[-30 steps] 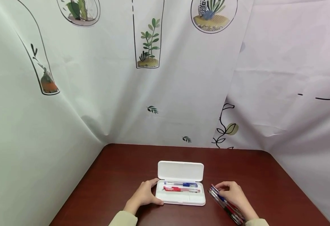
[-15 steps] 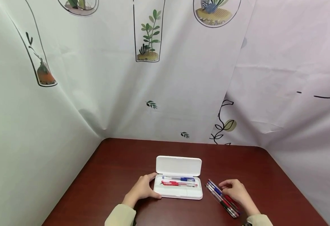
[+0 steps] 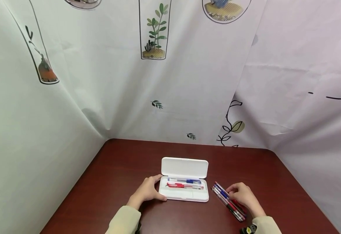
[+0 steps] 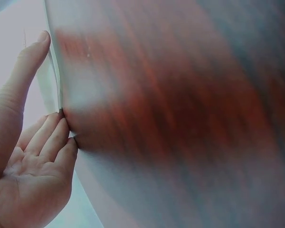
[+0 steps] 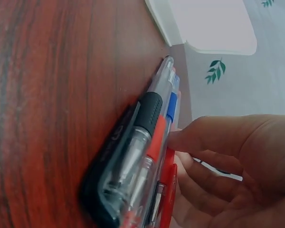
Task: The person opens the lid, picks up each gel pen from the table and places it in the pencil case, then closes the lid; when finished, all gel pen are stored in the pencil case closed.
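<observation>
An open white pencil case (image 3: 170, 194) holds a blue gel pen (image 3: 192, 181) and a red gel pen (image 3: 176, 185), both lying lengthwise. My left hand (image 3: 147, 190) grips its left end, the thumb at the front corner and the fingers at the back. Right of the case lies a slanted bundle of pens (image 3: 227, 203) with black, red and blue parts. My right hand (image 3: 243, 194) is at the bundle's right side. In the right wrist view, its thumb and fingers pinch a red pen (image 5: 168, 190) at the bundle's edge; the fingertips behind are partly hidden.
The case's lid (image 3: 184, 167) stands raised at the back. A dark red wooden table (image 3: 135, 156) lies under everything. Behind and beside it hangs a white printed cloth (image 3: 188, 97). Dark wrist gear (image 3: 248, 229) shows at the right sleeve.
The right hand drew slightly away from the pens, then came back against their right side. The left hand stays on the case. The whole head view has shifted, with the table sitting higher.
</observation>
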`<state>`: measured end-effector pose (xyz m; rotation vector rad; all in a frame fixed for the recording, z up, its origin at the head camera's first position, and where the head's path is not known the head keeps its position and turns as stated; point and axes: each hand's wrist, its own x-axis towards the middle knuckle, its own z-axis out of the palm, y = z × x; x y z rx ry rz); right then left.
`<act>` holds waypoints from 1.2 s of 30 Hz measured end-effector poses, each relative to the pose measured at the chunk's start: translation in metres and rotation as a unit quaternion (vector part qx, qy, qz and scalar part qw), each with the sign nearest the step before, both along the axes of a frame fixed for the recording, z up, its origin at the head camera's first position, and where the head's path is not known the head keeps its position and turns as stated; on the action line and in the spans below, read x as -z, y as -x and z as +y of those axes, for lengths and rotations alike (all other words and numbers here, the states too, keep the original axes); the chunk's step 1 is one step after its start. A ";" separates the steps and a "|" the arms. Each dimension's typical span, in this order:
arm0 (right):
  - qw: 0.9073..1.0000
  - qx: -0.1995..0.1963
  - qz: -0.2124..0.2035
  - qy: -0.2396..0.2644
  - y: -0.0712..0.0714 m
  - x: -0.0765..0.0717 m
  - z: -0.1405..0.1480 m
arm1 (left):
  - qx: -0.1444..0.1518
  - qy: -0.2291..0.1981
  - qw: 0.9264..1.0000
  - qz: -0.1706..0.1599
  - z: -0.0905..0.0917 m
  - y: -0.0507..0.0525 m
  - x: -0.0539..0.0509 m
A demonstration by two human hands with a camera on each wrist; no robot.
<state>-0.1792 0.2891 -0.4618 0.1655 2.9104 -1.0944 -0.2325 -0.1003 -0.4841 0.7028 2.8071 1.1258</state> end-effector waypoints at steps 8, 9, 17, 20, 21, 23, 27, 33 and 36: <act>1.000 0.009 0.012 -0.003 0.000 0.003 0.002 | -0.007 0.002 1.000 -0.002 0.000 0.001 -0.002; 1.000 0.011 0.014 0.004 0.000 0.003 0.003 | -0.008 0.002 1.000 -0.002 0.001 0.001 -0.002; 0.997 0.018 0.035 0.068 0.001 0.001 -0.005 | -0.010 0.002 1.000 -0.002 0.001 -0.002 -0.002; 0.994 -0.002 0.047 0.101 0.004 -0.003 -0.013 | -0.009 0.001 1.000 -0.001 0.002 -0.003 -0.003; 0.993 -0.009 0.050 0.110 0.006 -0.005 -0.017 | -0.009 0.000 1.000 -0.001 0.002 -0.003 -0.004; 0.989 -0.027 0.052 0.133 0.009 -0.007 -0.023 | -0.007 -0.001 1.000 0.002 0.002 -0.003 -0.003; 0.982 -0.063 0.051 0.168 0.014 -0.012 -0.037 | -0.001 -0.005 1.000 0.003 0.002 -0.003 -0.004; 0.980 -0.097 0.056 0.168 0.022 -0.018 -0.058 | 0.004 -0.007 1.000 0.002 0.002 -0.004 -0.005; 0.980 -0.118 0.063 0.148 0.027 -0.020 -0.067 | 0.002 -0.009 1.000 -0.004 0.001 -0.003 -0.005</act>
